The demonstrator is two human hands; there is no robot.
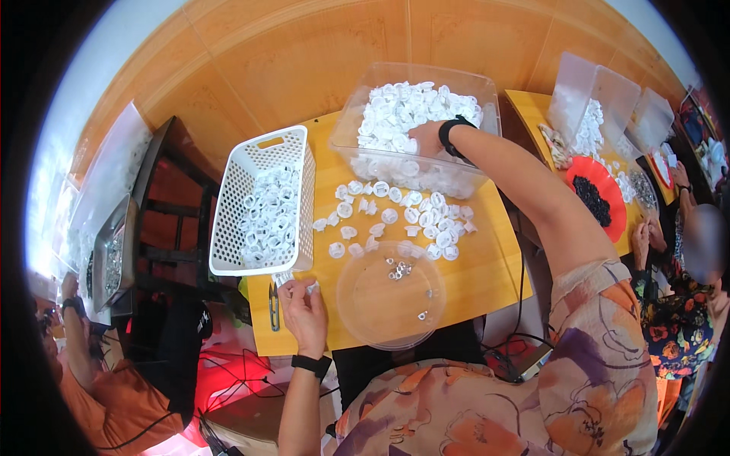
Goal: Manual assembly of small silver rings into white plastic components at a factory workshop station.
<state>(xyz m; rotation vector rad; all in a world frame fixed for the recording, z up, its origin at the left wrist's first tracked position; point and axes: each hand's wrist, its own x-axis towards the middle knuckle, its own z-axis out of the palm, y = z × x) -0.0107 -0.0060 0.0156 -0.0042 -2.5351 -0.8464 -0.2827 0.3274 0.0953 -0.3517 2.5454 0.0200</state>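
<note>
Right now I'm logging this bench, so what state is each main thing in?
Bin: open, heaped with white parts
Basket: open, part-filled
Tub: open, a few small bits inside
Loose parts: scattered on the table
Snips: lying flat
Red dish: holding black parts
Right hand: in bin, fingers hidden
Left hand: curled, grip unclear

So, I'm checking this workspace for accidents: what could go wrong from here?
The clear bowl seems to jut past the front edge of the table, so a bump might spill the small metal pieces.
The right hand, in the clear bin, could scatter the loose white parts when it withdraws.
The snips lie beside the left hand, which might brush them.
</note>
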